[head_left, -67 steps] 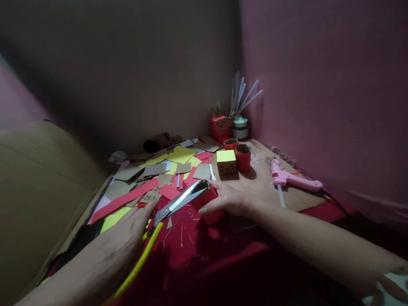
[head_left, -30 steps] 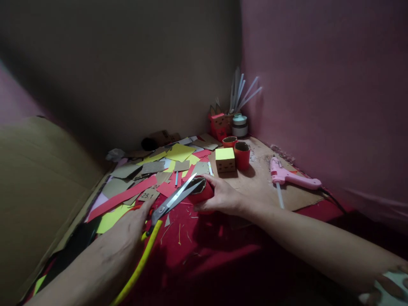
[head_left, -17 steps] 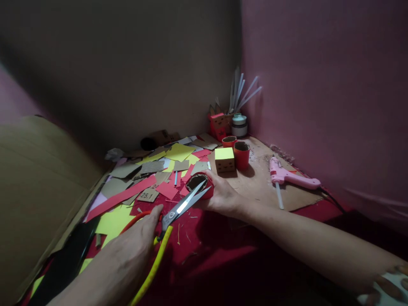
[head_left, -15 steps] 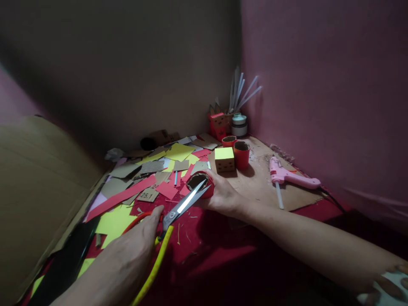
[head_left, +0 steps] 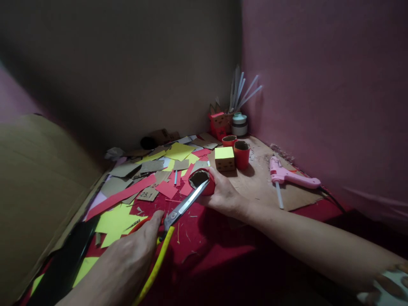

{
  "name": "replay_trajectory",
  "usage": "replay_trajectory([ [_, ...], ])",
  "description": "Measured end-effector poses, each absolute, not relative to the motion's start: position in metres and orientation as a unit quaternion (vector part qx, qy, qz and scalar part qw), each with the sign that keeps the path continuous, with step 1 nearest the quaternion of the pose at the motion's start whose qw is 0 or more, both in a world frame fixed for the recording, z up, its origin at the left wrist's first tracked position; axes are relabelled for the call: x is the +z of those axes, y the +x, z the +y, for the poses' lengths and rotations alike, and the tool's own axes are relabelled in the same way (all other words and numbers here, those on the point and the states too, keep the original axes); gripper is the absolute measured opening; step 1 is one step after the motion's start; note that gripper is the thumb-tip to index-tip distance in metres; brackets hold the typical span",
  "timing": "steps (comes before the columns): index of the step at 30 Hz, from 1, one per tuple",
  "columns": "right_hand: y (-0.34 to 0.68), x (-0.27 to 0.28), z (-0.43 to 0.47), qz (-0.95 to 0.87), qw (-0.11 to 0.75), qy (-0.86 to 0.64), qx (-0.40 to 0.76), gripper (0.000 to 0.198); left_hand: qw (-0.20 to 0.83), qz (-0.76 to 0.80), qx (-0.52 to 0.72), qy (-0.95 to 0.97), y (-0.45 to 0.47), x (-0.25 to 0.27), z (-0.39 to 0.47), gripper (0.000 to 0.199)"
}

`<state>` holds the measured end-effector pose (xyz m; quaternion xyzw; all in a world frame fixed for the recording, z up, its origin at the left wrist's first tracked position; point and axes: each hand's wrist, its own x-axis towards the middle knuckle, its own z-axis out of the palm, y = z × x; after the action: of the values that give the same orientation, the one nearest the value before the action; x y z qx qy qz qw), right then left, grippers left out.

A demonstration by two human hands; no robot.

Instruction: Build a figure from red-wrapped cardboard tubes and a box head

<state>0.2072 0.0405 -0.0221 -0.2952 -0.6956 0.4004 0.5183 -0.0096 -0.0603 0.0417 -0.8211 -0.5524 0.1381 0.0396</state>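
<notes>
Small handicraft workplace; occupies a room corner where a plain grey wall [head_left: 143, 63] meets a pink wall [head_left: 325, 85]. Whether home or studio cannot be told. Evidence: dark red work surface [head_left: 204, 250], bearing cut yellow paper sheets [head_left: 178, 151], a long red paper strip [head_left: 123, 197] and brown cardboard scraps [head_left: 148, 195]; steel-bladed scissors with yellow and red handles [head_left: 183, 208]; corded pink plastic glue gun [head_left: 282, 176] upon a flat brown cardboard sheet [head_left: 251, 189]; translucent white sticks [head_left: 242, 93], fanned upright; small cardboard cube with yellow top [head_left: 225, 163].
</notes>
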Motion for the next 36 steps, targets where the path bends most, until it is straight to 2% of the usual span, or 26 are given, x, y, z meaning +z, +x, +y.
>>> replay_trajectory([
  [6,0.213,-0.013,0.035,-0.696,0.497,-0.269,0.442,0.038,0.024,-0.544,0.148,-0.825,-0.019,0.040,-0.062,0.068],
  [9,0.213,-0.012,0.036,-0.682,0.499,-0.267,0.463,0.037,-0.009,-0.569,0.107,-0.815,-0.027,0.033,-0.060,0.066],
  [16,0.208,-0.017,0.040,-0.662,0.508,-0.263,0.484,0.051,-0.031,-0.604,0.030,-0.796,-0.039,0.025,-0.056,0.064],
  [27,0.205,-0.025,0.040,-0.694,0.515,-0.259,0.432,0.053,0.026,-0.556,0.070,-0.828,-0.030,0.029,-0.058,0.058],
  [36,0.205,-0.026,0.043,-0.695,0.510,-0.276,0.426,0.057,0.048,-0.540,0.141,-0.829,-0.016,0.035,-0.058,0.066],
])
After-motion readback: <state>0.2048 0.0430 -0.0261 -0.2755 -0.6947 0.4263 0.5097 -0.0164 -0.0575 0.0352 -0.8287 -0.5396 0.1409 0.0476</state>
